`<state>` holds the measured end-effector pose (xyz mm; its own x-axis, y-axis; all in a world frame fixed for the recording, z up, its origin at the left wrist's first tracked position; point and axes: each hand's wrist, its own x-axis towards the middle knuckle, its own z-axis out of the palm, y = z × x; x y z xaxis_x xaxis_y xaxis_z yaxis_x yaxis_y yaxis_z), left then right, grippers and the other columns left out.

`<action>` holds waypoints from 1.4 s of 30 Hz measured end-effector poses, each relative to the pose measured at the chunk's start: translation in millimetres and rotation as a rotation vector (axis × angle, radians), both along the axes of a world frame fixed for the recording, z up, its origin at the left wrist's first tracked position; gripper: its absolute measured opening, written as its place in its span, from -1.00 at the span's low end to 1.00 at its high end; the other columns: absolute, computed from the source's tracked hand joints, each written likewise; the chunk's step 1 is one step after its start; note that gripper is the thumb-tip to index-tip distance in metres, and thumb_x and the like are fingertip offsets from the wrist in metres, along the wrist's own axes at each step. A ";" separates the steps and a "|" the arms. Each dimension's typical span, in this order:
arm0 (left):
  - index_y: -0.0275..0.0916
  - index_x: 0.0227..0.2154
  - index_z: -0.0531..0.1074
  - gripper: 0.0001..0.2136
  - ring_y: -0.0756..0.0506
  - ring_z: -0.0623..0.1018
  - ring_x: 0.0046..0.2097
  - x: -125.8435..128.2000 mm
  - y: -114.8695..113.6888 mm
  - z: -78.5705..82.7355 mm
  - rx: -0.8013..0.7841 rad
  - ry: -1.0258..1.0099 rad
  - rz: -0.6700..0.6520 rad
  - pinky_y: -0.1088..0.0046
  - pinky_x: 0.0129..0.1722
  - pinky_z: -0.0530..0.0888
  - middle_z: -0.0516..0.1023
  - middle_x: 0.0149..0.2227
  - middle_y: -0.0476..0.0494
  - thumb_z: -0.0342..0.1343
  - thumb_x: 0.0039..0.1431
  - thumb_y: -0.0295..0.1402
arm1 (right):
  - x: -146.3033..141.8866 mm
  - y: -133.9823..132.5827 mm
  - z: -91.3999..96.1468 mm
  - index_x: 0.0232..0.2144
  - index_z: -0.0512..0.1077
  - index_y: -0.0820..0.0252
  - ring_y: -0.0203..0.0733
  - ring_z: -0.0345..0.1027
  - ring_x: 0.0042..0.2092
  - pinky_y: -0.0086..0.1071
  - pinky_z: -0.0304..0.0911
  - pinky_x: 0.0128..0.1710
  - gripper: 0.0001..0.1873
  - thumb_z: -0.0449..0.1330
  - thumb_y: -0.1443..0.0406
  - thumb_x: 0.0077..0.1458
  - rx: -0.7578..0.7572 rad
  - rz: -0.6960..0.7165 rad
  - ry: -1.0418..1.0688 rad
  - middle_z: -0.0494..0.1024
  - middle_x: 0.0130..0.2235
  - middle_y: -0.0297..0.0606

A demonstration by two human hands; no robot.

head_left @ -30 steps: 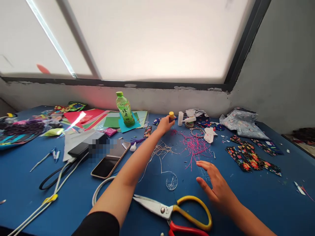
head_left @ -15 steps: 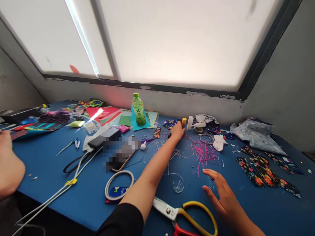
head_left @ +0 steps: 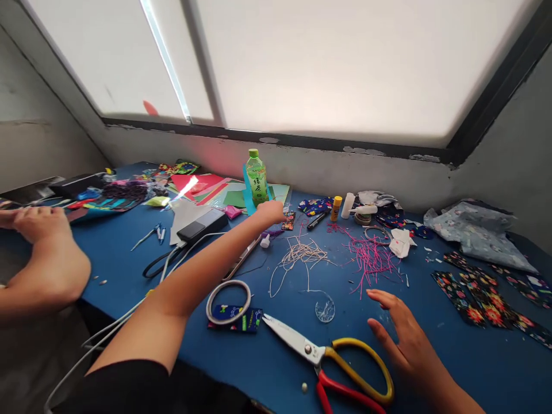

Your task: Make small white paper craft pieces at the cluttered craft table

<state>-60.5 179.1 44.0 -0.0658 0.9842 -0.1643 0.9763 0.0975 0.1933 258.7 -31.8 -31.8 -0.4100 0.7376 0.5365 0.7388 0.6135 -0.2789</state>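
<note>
You wear a plain black sleeve [head_left: 133, 384], ending well back from your left hand [head_left: 272, 213], with bare arm [head_left: 196, 279] between the two. Behind your right hand [head_left: 401, 333], slim-fingered and bare, the forearm [head_left: 444, 390] is bare too.

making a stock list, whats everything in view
drink bottle: 1, green, back
paper sheets: several, mixed, back left
glue stick: 1, yellow, back
marker: 1, black, back
cord piles: 2, pink and cream, middle
scissors: 1, yellow-red handles, front
ring: 1, white, left of scissors
disc: 1, clear, behind scissors
fabric strips: several, black floral, right
bag: 1, grey, back right
clutter: many, mixed, back left
co-worker's arm: 1, bare, far left
left hand: 1, bare, before bottle
right hand: 1, bare, right
</note>
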 end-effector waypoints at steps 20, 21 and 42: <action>-0.33 -0.37 0.45 -0.85 0.01 0.53 -0.34 9.5 -78.7 -2.9 -0.096 -0.834 -0.302 0.46 -0.30 0.53 0.55 -0.35 -0.08 0.21 0.14 -0.32 | -72.2 50.1 21.1 -0.24 0.44 0.21 -0.11 0.40 -0.13 -0.17 0.34 -0.11 -0.87 0.12 0.29 0.23 -0.359 0.195 -0.233 0.53 -0.21 -0.16; -0.32 -0.43 0.43 -0.83 0.03 0.51 -0.39 14.2 -86.2 -2.5 -0.083 -0.917 -0.304 0.48 -0.35 0.52 0.53 -0.41 -0.06 0.22 0.11 -0.31 | -81.6 61.1 19.7 -0.21 0.44 0.24 -0.12 0.40 -0.11 -0.15 0.34 -0.09 -0.85 0.15 0.27 0.22 -0.400 0.208 -0.259 0.52 -0.18 -0.18; -0.23 -0.11 0.33 -0.76 0.04 0.39 -0.34 92.0 -197.2 -31.3 -0.341 -1.494 -0.499 0.54 -0.42 0.36 0.35 -0.32 -0.02 0.06 0.18 -0.29 | -6.3 -3.8 41.7 -0.34 0.41 0.21 -0.36 0.25 -0.52 -0.44 0.24 -0.50 -0.57 0.19 -0.06 0.07 -0.822 0.122 0.574 0.38 -0.51 -0.38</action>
<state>31.5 -18.1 12.7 0.6457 0.7635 0.0105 -0.1097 0.0792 0.9908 252.3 -35.6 10.0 -0.3466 0.9378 0.0201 0.3048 0.1329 -0.9431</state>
